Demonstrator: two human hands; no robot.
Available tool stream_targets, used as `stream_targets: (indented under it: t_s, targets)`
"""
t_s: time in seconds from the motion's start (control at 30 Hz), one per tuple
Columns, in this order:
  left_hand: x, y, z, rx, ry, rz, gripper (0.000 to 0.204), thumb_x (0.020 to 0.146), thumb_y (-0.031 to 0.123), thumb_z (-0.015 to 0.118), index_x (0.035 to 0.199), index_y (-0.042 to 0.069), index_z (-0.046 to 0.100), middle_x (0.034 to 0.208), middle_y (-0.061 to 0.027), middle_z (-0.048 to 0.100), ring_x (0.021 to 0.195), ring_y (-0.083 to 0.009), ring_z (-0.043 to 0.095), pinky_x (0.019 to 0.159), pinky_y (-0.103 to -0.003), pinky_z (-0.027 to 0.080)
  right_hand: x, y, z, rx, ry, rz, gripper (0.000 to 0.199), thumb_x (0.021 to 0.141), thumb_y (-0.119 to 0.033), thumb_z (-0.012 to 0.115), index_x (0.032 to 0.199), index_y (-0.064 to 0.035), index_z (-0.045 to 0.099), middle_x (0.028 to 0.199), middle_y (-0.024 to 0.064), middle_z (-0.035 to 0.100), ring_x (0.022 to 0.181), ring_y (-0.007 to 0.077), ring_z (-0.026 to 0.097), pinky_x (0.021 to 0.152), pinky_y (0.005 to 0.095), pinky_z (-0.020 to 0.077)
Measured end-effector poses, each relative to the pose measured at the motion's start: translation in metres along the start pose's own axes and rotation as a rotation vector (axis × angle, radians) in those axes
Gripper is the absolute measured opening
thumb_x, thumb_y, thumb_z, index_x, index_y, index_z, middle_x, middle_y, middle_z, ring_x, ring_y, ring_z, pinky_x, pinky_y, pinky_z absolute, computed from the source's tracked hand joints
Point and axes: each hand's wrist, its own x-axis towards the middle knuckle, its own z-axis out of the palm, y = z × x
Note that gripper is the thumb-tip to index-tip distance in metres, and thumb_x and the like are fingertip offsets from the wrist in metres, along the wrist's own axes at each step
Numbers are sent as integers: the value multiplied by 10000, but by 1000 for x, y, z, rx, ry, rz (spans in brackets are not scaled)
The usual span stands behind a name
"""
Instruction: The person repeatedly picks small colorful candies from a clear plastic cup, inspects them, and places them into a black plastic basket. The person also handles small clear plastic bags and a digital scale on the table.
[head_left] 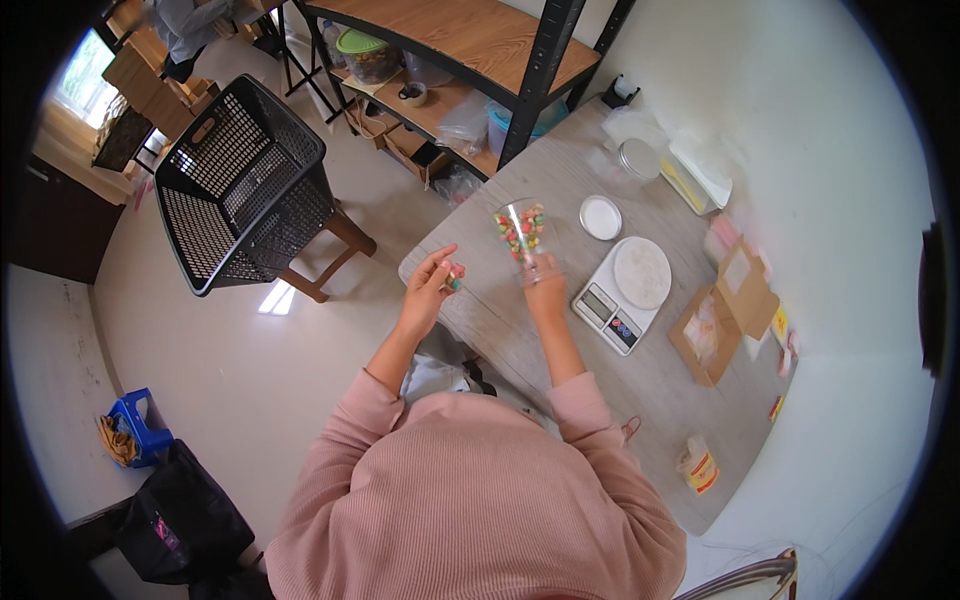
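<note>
My left hand (427, 292) is closed around a few small pink, green and yellow pieces, which look like candies, above the table's left edge. Just right of it, my right hand (545, 285) grips a clear jar (522, 232) near its lower end. Inside the tilted jar are many more red, green, orange and yellow pieces. My right fingers are partly hidden by the clear wall. A white round lid (601, 217) lies on the table (510, 300) beyond the jar. Beside my right hand stands a white kitchen scale (625, 295) with a round platform.
An opened cardboard box (705, 335) and a small plastic packet (697, 467) lie on the table's right side. Near the wall stand a lidded jar (638, 160) and a white-yellow tray (697, 180). Left is a black basket (245, 190) on a wooden stool; behind, a shelf rack (480, 45).
</note>
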Motion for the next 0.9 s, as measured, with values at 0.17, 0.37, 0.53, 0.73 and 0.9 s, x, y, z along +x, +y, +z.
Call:
stream_targets:
  t_s: [0.17, 0.37, 0.53, 0.73, 0.9]
  targets:
    - [-2, 2, 0, -122, 12, -18, 350, 919, 178, 483, 1245, 61, 438, 819, 31, 478, 730, -65, 432, 670, -237, 388, -39, -8, -22, 148, 132, 19, 110, 778, -41, 610, 880, -5, 590, 833, 137, 579, 729, 293, 586, 648, 367, 469]
    - [5, 18, -3, 280, -148, 227, 369, 854, 58, 552, 1209, 39, 455, 816, 26, 471, 703, -50, 434, 637, -190, 371, -56, -68, -60, 337, 313, 60, 122, 730, -11, 670, 838, -11, 614, 805, 108, 614, 693, 208, 577, 663, 294, 459]
    - [8, 62, -13, 539, -222, 364, 344, 830, 18, 572, 1165, 13, 499, 892, -19, 539, 797, -74, 505, 691, -208, 413, 0, -138, -53, 544, 117, -96, 106, 730, 0, 667, 829, -4, 629, 830, 94, 621, 739, 187, 575, 687, 276, 449]
    - [25, 117, -43, 709, -182, 623, 362, 793, 21, 610, 1144, 16, 522, 879, -67, 564, 793, -125, 538, 702, -234, 428, 72, -210, -11, 640, -158, -295, 119, 731, -29, 673, 849, -34, 657, 854, 76, 615, 790, 208, 579, 691, 286, 450]
    - [46, 167, -91, 693, -143, 583, 409, 785, 35, 629, 1172, 18, 497, 864, -63, 546, 782, -138, 532, 706, -257, 434, 119, -261, 23, 562, -418, -373, 135, 733, -73, 669, 868, -71, 679, 980, 71, 586, 877, 225, 567, 746, 314, 445]
